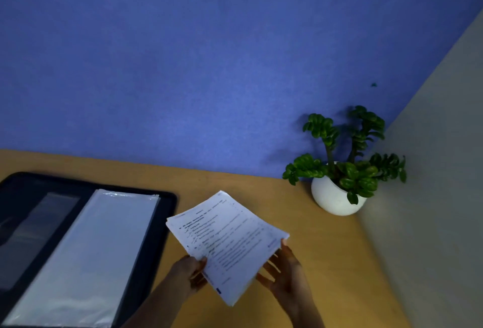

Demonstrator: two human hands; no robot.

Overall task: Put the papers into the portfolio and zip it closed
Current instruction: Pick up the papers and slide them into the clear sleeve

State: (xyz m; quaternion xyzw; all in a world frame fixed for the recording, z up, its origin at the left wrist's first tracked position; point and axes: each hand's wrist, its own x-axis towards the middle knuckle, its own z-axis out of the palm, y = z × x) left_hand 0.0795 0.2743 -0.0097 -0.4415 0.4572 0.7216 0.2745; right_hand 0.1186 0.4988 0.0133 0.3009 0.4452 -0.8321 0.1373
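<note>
A stack of printed white papers (228, 238) is lifted just above the wooden desk, tilted. My left hand (189, 271) pinches its lower left edge, thumb on top. My right hand (283, 272) supports the lower right edge with fingers spread underneath. To the left lies the dark portfolio (162, 223), open flat, with clear plastic sleeves (86, 254) showing on its right half and a dark pocket on its left half. The papers are to the right of the portfolio, apart from it.
A white round pot with a green plant (339, 171) stands in the back right corner of the desk (326, 249). A blue wall runs behind the desk and a grey wall closes the right side.
</note>
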